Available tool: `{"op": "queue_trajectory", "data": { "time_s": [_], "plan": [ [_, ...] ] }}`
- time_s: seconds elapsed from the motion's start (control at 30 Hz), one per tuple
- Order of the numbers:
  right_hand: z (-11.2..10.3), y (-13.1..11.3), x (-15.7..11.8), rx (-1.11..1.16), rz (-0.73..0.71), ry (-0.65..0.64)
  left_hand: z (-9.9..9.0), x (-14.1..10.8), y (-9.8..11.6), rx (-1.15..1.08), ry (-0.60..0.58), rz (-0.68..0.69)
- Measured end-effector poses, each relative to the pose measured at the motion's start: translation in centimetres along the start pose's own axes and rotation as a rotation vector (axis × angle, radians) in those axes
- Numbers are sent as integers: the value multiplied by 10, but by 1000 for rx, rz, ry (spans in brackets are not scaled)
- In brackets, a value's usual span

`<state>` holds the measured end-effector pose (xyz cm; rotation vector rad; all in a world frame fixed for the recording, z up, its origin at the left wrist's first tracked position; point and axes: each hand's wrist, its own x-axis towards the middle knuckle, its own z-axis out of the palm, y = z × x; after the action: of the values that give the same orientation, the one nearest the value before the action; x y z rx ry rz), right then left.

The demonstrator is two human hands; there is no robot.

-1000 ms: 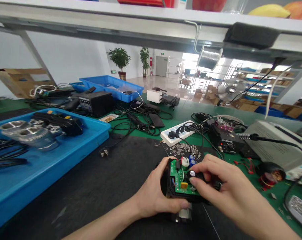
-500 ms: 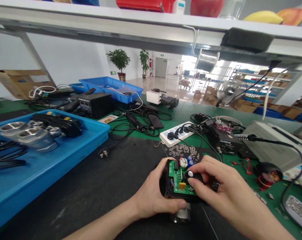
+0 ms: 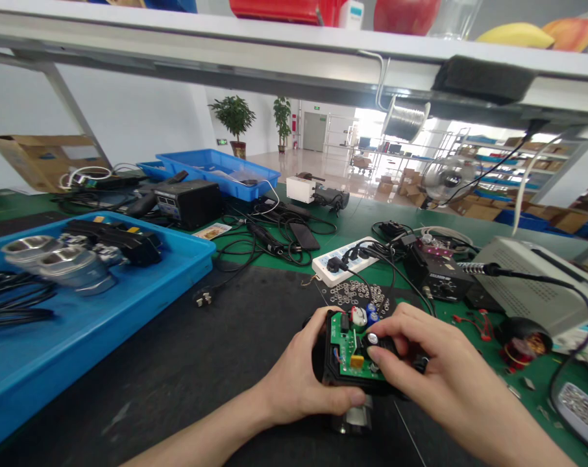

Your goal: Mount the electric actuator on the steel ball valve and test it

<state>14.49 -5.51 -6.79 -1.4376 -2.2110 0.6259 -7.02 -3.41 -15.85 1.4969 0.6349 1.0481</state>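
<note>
A black housing (image 3: 331, 375) holds a green circuit board (image 3: 345, 353) with blue, white and yellow parts on it. My left hand (image 3: 301, 370) is wrapped round the housing's left side, thumb along its front edge. Thumb and index finger of my right hand (image 3: 420, 353) pinch a small black cylindrical component (image 3: 372, 340) with a silvery top, at the right part of the board. Whether its base touches the board is hidden. Below the housing a shiny metal part (image 3: 353, 418) shows.
Metal rings (image 3: 355, 293) lie behind the housing, near a white power strip (image 3: 345, 261). A blue tray (image 3: 177, 285) with metal fittings stands left. At right are a soldering station (image 3: 440, 275), a grey instrument (image 3: 527, 285) and a dish of small parts (image 3: 583, 408).
The whole view has shifted very slightly. Both hands keep their hold on the housing and the component.
</note>
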Motion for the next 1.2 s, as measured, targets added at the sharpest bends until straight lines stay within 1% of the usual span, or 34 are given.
{"op": "queue_trajectory", "data": {
  "time_s": [0.47, 0.67, 0.87, 1.2],
  "plan": [
    [0, -2, 0, -16, 17, -14, 1, -1, 2, 13, -3, 14],
    [-1, -2, 1, -11, 21, -22, 1, -1, 1, 1, -4, 0],
    [-1, -1, -1, -16, 22, -26, 0, -1, 1, 43, 6, 2],
    [0, -1, 1, -11, 17, -23, 0, -1, 2, 20, -4, 1]
  ]
}}
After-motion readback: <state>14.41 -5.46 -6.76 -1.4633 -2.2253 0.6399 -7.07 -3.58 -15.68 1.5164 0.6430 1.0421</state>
